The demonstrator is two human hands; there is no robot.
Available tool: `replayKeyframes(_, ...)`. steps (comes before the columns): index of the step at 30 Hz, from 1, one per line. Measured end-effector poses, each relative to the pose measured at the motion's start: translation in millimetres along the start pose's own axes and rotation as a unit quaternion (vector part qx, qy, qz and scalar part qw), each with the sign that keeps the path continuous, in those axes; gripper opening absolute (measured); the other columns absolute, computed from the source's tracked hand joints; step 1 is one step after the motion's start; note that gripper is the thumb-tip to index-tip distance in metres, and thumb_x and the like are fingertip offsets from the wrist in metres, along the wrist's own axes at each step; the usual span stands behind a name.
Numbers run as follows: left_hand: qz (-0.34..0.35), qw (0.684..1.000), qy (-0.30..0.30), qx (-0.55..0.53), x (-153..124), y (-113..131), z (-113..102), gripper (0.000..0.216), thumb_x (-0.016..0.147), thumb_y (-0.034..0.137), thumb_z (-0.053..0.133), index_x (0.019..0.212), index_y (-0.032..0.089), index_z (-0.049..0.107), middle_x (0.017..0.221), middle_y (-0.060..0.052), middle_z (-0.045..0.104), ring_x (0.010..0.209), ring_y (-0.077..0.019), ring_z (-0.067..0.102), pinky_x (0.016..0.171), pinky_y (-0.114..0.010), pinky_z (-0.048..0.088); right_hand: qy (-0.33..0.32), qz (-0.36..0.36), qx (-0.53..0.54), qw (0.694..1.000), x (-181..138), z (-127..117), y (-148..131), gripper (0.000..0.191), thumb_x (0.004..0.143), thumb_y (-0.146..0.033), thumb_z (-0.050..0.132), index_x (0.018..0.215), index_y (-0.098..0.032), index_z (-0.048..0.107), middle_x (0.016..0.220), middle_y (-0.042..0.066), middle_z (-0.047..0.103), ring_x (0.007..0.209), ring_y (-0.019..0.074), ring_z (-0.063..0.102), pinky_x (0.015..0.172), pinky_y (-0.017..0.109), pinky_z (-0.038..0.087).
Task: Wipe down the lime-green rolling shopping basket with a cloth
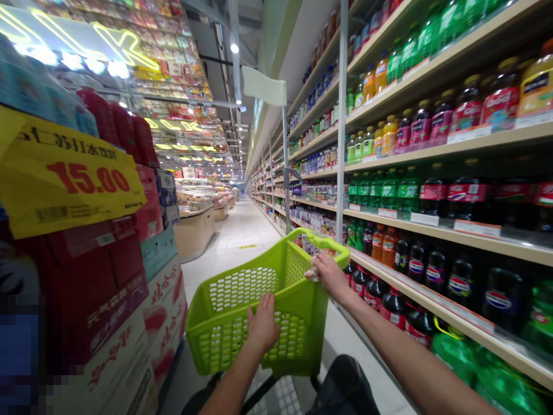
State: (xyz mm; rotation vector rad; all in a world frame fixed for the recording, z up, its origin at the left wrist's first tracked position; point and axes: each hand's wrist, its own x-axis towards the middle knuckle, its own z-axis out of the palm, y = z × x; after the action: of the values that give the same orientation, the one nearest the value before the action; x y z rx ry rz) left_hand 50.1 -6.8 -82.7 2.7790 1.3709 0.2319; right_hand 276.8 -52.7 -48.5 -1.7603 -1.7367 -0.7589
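Note:
In front of me stands a bright green plastic shopping cart (pixel 257 320) with a perforated basket, turned at an angle in the aisle. My left hand (pixel 263 325) lies against its near side wall, fingers stretched up to the rim and holding nothing. At the cart's handle end, my right hand (pixel 327 274) presses a crumpled whitish cloth (pixel 313 270) onto the rim; the fingers are closed around it. Whether it is cloth or tissue I cannot tell. No goods are visible in the part of the basket that shows. My dark-clothed knee (pixel 348 383) is bent below the cart.
Shelves (pixel 425 230) of soft drink bottles line the right side closely. Stacked drink cartons (pixel 121 346) with a yellow price sign (pixel 73 176) stand close on the left. The pale tiled aisle (pixel 244 222) runs ahead past a display counter (pixel 194 233). A metal post (pixel 285 167) rises behind the cart.

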Motion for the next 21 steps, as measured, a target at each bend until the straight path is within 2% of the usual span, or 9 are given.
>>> replayKeyframes(3, -0.004, 1.0, 0.003, -0.006, -1, 0, 1, 0.076, 0.066, 0.019, 0.043, 0.137, 0.01, 0.017, 0.146, -0.008, 0.014, 0.134, -0.0219, 0.012, 0.106, -0.052, 0.013, -0.065, -0.017, 0.001, 0.998, 18, -17, 7, 0.024, 0.076, -0.015, 0.052, 0.099, -0.014, 0.061, 0.12, 0.016, 0.051, 0.114, 0.026, 0.044, 0.094, 0.045, 0.035)
replayKeyframes(6, -0.001, 1.0, 0.007, -0.006, -1, -1, 4, 0.077, 0.065, 0.019, 0.042, 0.137, 0.011, 0.017, 0.146, -0.007, 0.013, 0.134, -0.0221, 0.012, 0.106, -0.053, 0.014, -0.131, -0.062, 0.018, 0.989, 20, -7, -20, 0.02, 0.074, -0.013, 0.052, 0.09, -0.018, 0.063, 0.104, 0.009, 0.059, 0.099, 0.0195, 0.053, 0.087, 0.035, 0.041)
replayKeyframes(9, 0.007, 1.0, 0.013, -0.005, 0, -4, 9, 0.078, 0.064, 0.021, 0.041, 0.138, 0.012, 0.017, 0.146, -0.006, 0.012, 0.134, -0.022, 0.01, 0.105, -0.053, 0.013, -0.138, -0.095, 0.019, 0.986, 9, 12, -49, 0.04, 0.069, -0.019, 0.059, 0.109, -0.018, 0.057, 0.118, 0.011, 0.053, 0.11, 0.023, 0.047, 0.093, 0.038, 0.036)
replayKeyframes(11, 0.01, 1.0, 0.019, -0.005, 0, -6, 11, 0.079, 0.064, 0.021, 0.041, 0.138, 0.012, 0.016, 0.146, -0.005, 0.012, 0.134, -0.0213, 0.01, 0.105, -0.054, 0.013, -0.139, -0.121, -0.004, 0.983, 3, 18, -53, 0.051, 0.068, -0.024, 0.063, 0.117, -0.019, 0.052, 0.128, 0.012, 0.045, 0.119, 0.0279, 0.037, 0.098, 0.045, 0.029)
replayKeyframes(13, 0.011, 1.0, 0.023, -0.006, 1, -7, 11, 0.078, 0.064, 0.021, 0.04, 0.138, 0.012, 0.016, 0.146, -0.004, 0.013, 0.134, -0.0205, 0.011, 0.105, -0.055, 0.012, -0.135, -0.131, -0.036, 0.981, 1, 16, -43, 0.036, 0.075, -0.023, 0.057, 0.111, -0.02, 0.056, 0.126, 0.011, 0.048, 0.119, 0.0277, 0.037, 0.099, 0.047, 0.026)
replayKeyframes(15, 0.011, 1.0, 0.022, -0.01, 0, -7, 11, 0.077, 0.064, 0.021, 0.039, 0.138, 0.013, 0.017, 0.146, -0.004, 0.013, 0.134, -0.0202, 0.012, 0.105, -0.055, 0.012, -0.129, -0.127, -0.053, 0.982, 4, 6, -22, 0.023, 0.081, -0.019, 0.047, 0.098, -0.02, 0.062, 0.116, 0.01, 0.055, 0.112, 0.024, 0.044, 0.096, 0.043, 0.03)
replayKeyframes(18, 0.015, 1.0, 0.019, -0.016, -1, -6, 11, 0.078, 0.064, 0.022, 0.039, 0.138, 0.012, 0.016, 0.146, -0.004, 0.013, 0.134, -0.0208, 0.012, 0.106, -0.055, 0.011, -0.103, -0.091, -0.056, 0.989, 12, -17, 17, 0.021, 0.082, -0.018, 0.045, 0.088, -0.018, 0.064, 0.109, 0.009, 0.058, 0.105, 0.0212, 0.048, 0.093, 0.037, 0.034)
replayKeyframes(21, 0.018, 0.999, 0.022, -0.02, -1, -5, 13, 0.078, 0.064, 0.023, 0.04, 0.138, 0.012, 0.015, 0.146, -0.004, 0.014, 0.134, -0.0212, 0.012, 0.106, -0.055, 0.012, -0.049, 0.003, -0.063, 0.997, 15, -30, 38, 0.024, 0.081, -0.014, 0.041, 0.091, -0.014, 0.063, 0.108, 0.013, 0.058, 0.104, 0.0228, 0.049, 0.091, 0.038, 0.035)
